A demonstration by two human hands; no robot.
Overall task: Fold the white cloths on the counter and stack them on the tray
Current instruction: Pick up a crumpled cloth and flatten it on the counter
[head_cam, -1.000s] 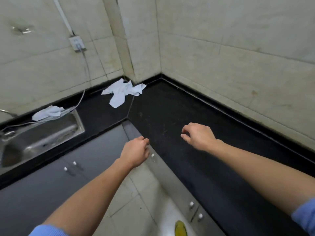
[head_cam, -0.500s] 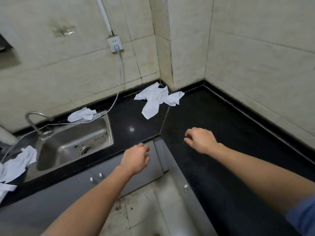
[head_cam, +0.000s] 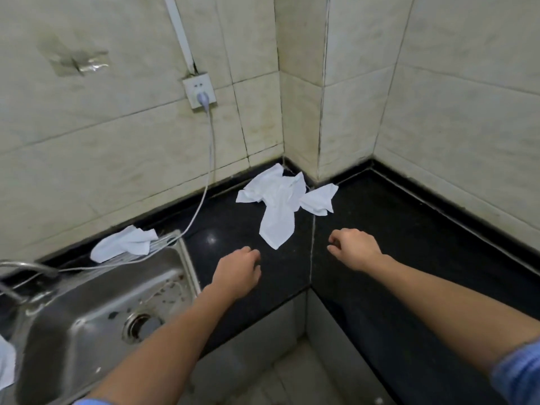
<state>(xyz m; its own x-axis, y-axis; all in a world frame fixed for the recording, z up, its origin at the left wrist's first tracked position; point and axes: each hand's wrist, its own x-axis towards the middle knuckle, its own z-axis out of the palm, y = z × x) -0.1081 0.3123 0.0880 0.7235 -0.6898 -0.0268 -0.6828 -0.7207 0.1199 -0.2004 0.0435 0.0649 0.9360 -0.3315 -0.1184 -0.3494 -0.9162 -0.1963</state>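
A crumpled pile of white cloths (head_cam: 280, 204) lies in the inner corner of the black counter (head_cam: 409, 229). Another white cloth (head_cam: 125, 242) is bunched behind the sink, on its back rim. A further white cloth (head_cam: 5, 366) shows at the left edge. My left hand (head_cam: 238, 271) hovers over the counter just below the pile, fingers loosely curled, holding nothing. My right hand (head_cam: 355, 248) hovers to the right of the pile's lower tip, fingers also loosely curled and empty. No tray is in view.
A steel sink (head_cam: 96, 317) with a tap (head_cam: 26, 266) sits at the left. A white cord (head_cam: 204, 182) runs from a wall socket (head_cam: 200, 93) down across the sink's back rim. Tiled walls close the corner. Grey cabinets and floor lie below the counter's edge.
The view has swung left and closer to the corner, so the cloth pile now lies just beyond my hands. Both hands have come forward over the counter, still empty.
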